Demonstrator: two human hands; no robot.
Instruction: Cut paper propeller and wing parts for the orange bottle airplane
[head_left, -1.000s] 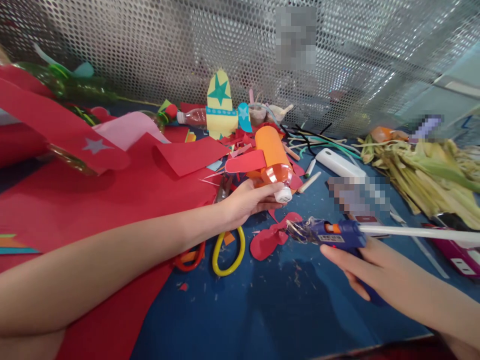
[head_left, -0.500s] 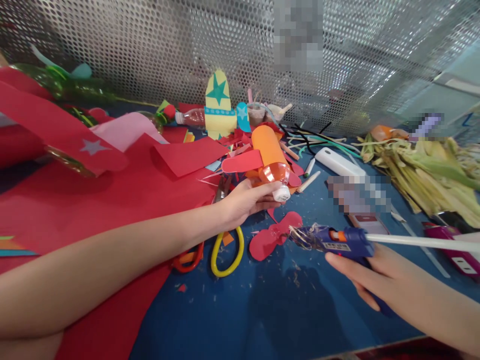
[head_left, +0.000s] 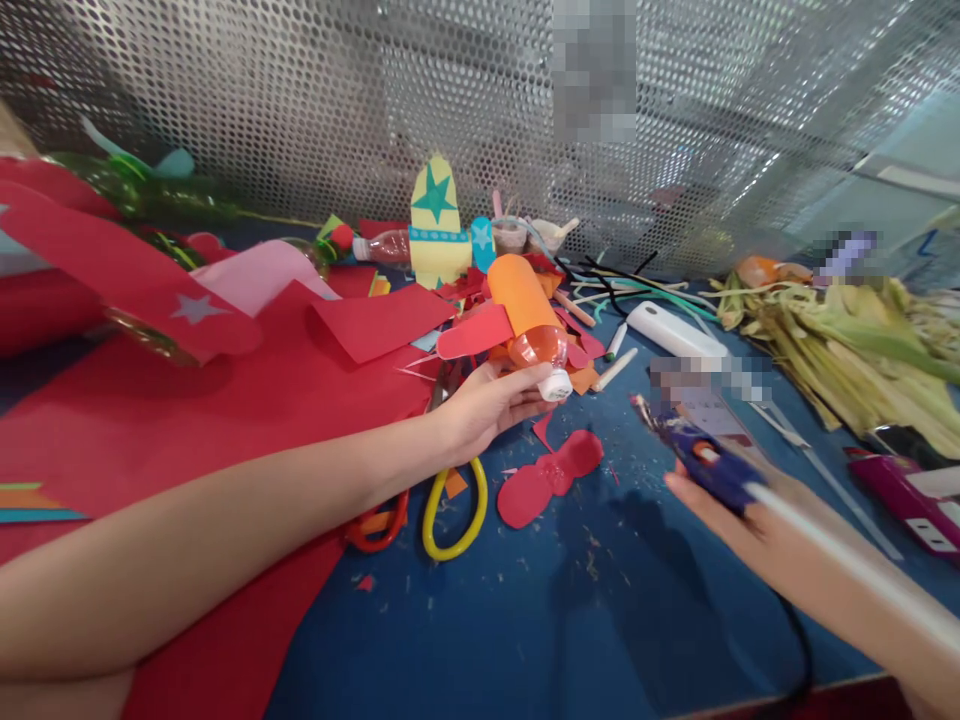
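My left hand (head_left: 499,405) is closed around the neck of a small plastic bottle (head_left: 525,305) wrapped in orange paper, with a white cap and a red paper strip (head_left: 474,332) on its side. In my right hand (head_left: 720,500) is a blue hot glue gun (head_left: 709,452) with a long white glue stick in its back, its nozzle pointing up and left above the table. Between the hands a red paper propeller shape (head_left: 551,478) lies flat, with shiny glue at its middle. Scissors (head_left: 455,510) with yellow and red handles lie partly under my left wrist.
Large red paper (head_left: 225,430) covers the left side. Behind stand a yellow paper-covered piece with a green star (head_left: 435,205) and small cups (head_left: 510,235). Corn husks (head_left: 840,330), a magenta power strip (head_left: 904,500) and a white-handled tool (head_left: 675,335) lie right. Perforated metal (head_left: 300,100) rises behind.
My right hand has drawn the glue gun away from the red propeller shape, to the right, and turned its nozzle upward. My left hand still holds the bottle, almost unmoved.
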